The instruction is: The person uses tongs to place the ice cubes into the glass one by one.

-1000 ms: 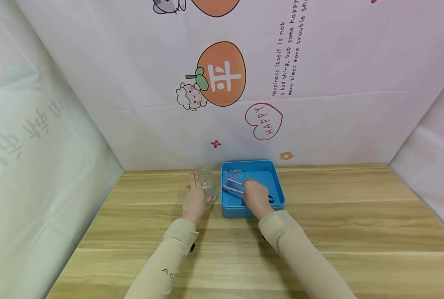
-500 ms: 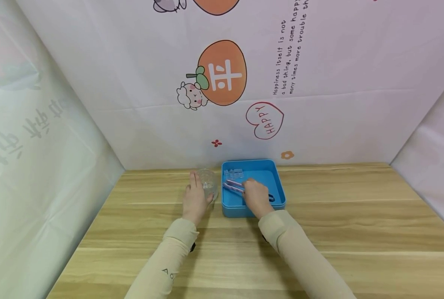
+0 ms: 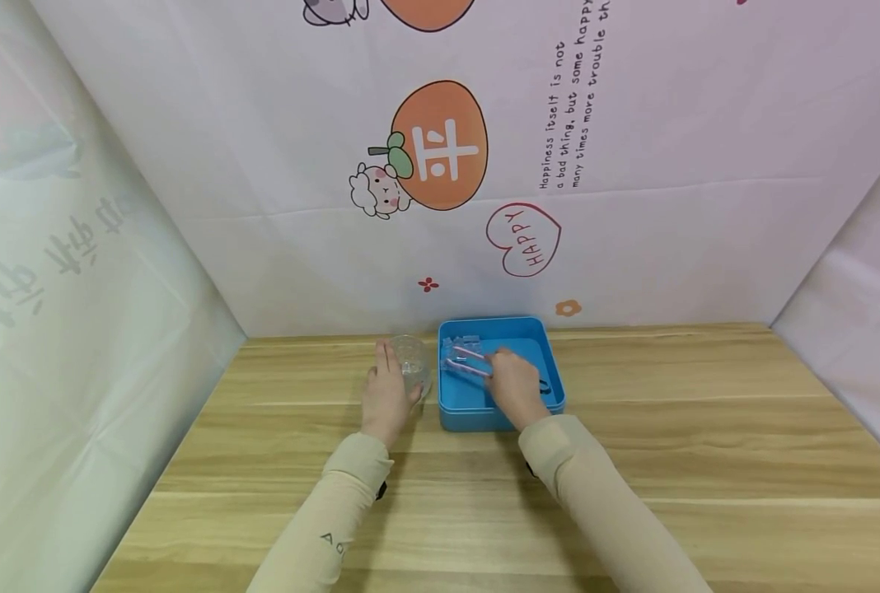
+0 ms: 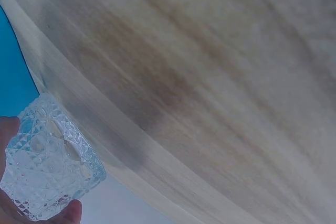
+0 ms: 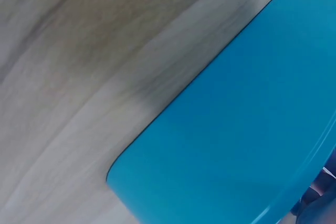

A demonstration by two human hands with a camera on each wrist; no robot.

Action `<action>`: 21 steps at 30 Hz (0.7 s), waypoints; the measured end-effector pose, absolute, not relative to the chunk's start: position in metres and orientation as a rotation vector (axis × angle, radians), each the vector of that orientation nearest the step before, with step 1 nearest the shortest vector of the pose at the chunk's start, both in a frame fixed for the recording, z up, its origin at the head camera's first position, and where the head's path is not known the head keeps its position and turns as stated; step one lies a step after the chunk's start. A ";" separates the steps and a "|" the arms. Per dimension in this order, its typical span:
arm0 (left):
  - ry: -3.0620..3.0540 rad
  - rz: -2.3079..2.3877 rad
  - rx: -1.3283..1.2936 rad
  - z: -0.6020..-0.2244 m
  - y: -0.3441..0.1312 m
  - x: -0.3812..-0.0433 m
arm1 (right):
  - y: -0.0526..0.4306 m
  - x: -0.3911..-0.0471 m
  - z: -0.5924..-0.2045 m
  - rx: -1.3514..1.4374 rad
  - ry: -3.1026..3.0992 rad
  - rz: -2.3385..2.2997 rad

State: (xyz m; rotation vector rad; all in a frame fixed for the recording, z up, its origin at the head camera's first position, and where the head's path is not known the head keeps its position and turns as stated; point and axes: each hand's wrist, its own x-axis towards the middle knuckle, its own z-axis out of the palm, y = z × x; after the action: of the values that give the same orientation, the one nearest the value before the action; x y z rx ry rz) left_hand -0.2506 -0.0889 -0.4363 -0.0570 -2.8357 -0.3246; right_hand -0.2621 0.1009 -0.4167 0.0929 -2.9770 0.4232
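Near the back edge of the bench (image 3: pixel 447 527), pale wood-grain surface with long streaks running side to side: cut-glass tumbler (image 3: pixel 413 358) on the left, shallow blue box (image 3: pixel 470 421) just beside it on the right.

Tumbler: clear, thick-looking, round mouth facing up, wall faceted in a diamond pattern; left wrist view shows the facets catching light. Can't tell if anything's inside. Left hand (image 3: pixel 386 397) is wrapped on it, thumb on the near side, fingers along the outer left wall.

Box: open top, rounded corners, thin raised rim, smooth plain walls with a slight sheen. Metal or plastic, can't tell. Right wrist view is mostly its side wall and one rounded corner.

Inside the box, back-left corner: group of clear cubes (image 3: pixel 471 339), block-shaped, hard edges, transparent. Exact count unclear.

Right hand (image 3: pixel 512 383) is over the box, fingers closed around the tongs (image 3: pixel 470 370). Tongs: two slim pinkish-white arms, tips pointing left toward the cubes, arms standing apart with a visible gap. Can't tell whether a cube sits between the tips. Dark loop (image 3: pixel 545 386) shows past the hand on the other side.

Sleeves (image 3: pixel 610 502): cream, soft knit-like cloth, cuffs turned back, lettering on the left one.

Backdrop (image 3: pixel 633 247): white sheet, lightly creased, printed with orange fruit, red heart outline, small flowers.
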 end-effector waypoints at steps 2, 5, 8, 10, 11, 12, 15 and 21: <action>-2.831 -0.326 -0.060 -0.436 -0.089 -0.251 | 0.102 -0.262 -0.416 0.087 -2.967 0.441; -2.832 -0.318 -0.060 -0.437 -0.089 -0.251 | 0.104 -0.262 -0.415 0.088 -2.956 0.462; -2.839 -0.323 -0.056 -0.437 -0.089 -0.251 | 0.106 -0.262 -0.415 0.088 -2.966 0.451; -2.847 -0.333 -0.051 -0.437 -0.089 -0.251 | 0.106 -0.263 -0.416 0.084 -2.974 0.443; -2.849 -0.338 -0.050 -0.437 -0.089 -0.251 | 0.107 -0.263 -0.416 0.082 -2.977 0.435; -2.849 -0.341 -0.048 -0.436 -0.089 -0.251 | 0.107 -0.263 -0.417 0.081 -2.980 0.427; -2.849 -0.340 -0.047 -0.436 -0.089 -0.251 | 0.107 -0.264 -0.417 0.083 -2.981 0.425; -2.841 -0.342 -0.050 -0.437 -0.089 -0.251 | 0.108 -0.264 -0.419 0.105 -2.969 0.401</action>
State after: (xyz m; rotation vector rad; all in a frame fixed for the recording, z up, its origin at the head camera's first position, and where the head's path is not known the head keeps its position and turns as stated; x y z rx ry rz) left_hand -0.2508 -0.0885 -0.4370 -0.0499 -2.8413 -0.3419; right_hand -0.2638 0.1080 -0.4190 0.1048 -2.9694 0.4006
